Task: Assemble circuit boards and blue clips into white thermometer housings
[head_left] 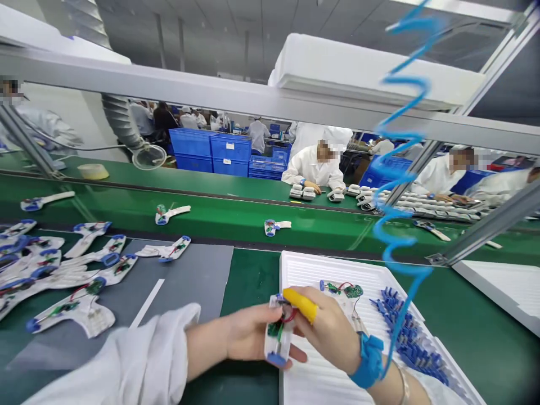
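Near the front centre, my left hand [253,332] is closed around a white device housing [278,337]. The housing is open-faced, with blue ends, a green circuit board and red wires showing inside. My right hand [327,320] bends over its upper end, fingers gripping there, a yellow finger cot [301,304] on one finger. What the right fingertips pinch inside is hidden. A blue wrist strap [368,360] with a coiled blue cord circles my right wrist. Behind that hand, another housing [337,289] with a green board and wires lies on the white ribbed tray [291,264].
Many small blue plastic parts [405,332] lie along the tray's right side. Several similar housings [76,309] are heaped on the grey mat at left. More housings [276,226] sit on the green conveyor beyond. The coiled blue cord [394,239] hangs at right. A co-worker [316,163] sits across.
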A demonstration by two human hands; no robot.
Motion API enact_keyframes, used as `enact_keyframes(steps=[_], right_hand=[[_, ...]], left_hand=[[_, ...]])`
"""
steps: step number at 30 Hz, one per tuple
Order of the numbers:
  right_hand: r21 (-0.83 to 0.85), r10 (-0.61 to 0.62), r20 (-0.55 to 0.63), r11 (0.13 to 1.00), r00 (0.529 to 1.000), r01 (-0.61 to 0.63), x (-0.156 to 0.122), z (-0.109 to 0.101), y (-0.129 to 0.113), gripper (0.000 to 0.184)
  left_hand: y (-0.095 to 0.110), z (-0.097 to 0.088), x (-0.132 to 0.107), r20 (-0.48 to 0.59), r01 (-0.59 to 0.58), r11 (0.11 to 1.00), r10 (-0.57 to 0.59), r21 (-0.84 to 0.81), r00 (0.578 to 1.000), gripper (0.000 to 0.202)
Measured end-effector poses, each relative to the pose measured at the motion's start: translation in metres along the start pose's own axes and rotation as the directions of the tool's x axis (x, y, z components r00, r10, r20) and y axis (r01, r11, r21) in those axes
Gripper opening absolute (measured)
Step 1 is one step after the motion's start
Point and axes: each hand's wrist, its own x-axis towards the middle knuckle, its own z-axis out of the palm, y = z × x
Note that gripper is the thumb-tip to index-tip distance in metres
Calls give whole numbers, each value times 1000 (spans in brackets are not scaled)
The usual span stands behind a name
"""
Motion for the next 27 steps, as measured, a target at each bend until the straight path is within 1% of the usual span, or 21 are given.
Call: enact_keyframes(steps=[1,3,4,5,6,7,8,9,10,11,12,13,14,15,16,17,18,20,23,25,27], right_hand=[[61,-39,-32,997,999,41,-2,1,-12,29],[139,-60,-50,988,997,66,-6,0,-32,31],[159,-57,-51,985,997,64,-9,-2,-39,34],[177,-49,-44,983,998,56,-11,-4,-44,35],[190,-31,-25,981,999,36,-14,-6,-48,35],[200,-13,5,980,1000,11,-15,-8,-51,33],[207,-1,45,978,999,-9,-17,-10,-53,30],[212,4,90,977,996,-23,-18,-12,-54,28],[211,2,113,977,994,-26,-18,-13,-54,28],[205,-24,116,979,993,0,-18,-15,-55,29],[191,-70,101,980,992,50,-17,-16,-56,29],[173,-134,71,978,988,120,-17,-17,-56,29],[151,-208,35,968,978,201,-17,-18,-56,27],[130,-276,-6,953,961,274,-17,-18,-56,24],[109,-334,-45,935,941,337,-18,-18,-55,22],[86,-372,-78,922,925,378,-20,-17,-54,20],[65,-377,-109,921,920,385,-23,-16,-52,19],[50,-306,-149,947,940,317,-31,-14,-47,21],[100,-215,-153,968,965,231,-44,-10,-40,27],[115,-222,-118,965,968,235,-47,-9,-39,28],[119,-229,-87,964,970,238,-48,-8,-39,27]], left_hand=[[-10,6,-9,7,-35,997,35,-72,999,69],[-24,11,-21,-33,-152,973,148,-174,988,72],[-28,12,-26,-71,-229,958,220,-171,973,74],[-31,12,-30,-110,-310,943,298,-123,948,75],[-33,11,-34,-151,-390,920,382,-31,912,74],[-34,11,-39,-188,-451,886,463,102,866,73],[-33,10,-44,-211,-474,842,528,256,823,73],[-33,10,-49,-221,-459,792,571,402,791,72],[-31,10,-53,-217,-424,745,592,516,776,70],[-29,11,-57,-198,-386,714,587,585,785,69],[-27,12,-60,-162,-361,711,553,603,818,68],[-26,13,-61,-106,-348,742,488,574,866,66],[-25,14,-60,-35,-335,801,404,496,914,64],[-25,15,-58,51,-307,872,312,381,949,63],[-26,17,-55,134,-261,932,233,253,963,62],[-28,19,-51,199,-214,967,185,136,962,62],[-30,20,-48,238,-183,982,168,44,957,64],[-34,22,-43,247,-174,982,186,-70,951,69],[-35,24,-42,186,-211,972,227,-103,956,68],[-30,26,-46,128,-238,971,239,-28,962,66],[-25,28,-50,76,-246,965,240,89,968,65]])
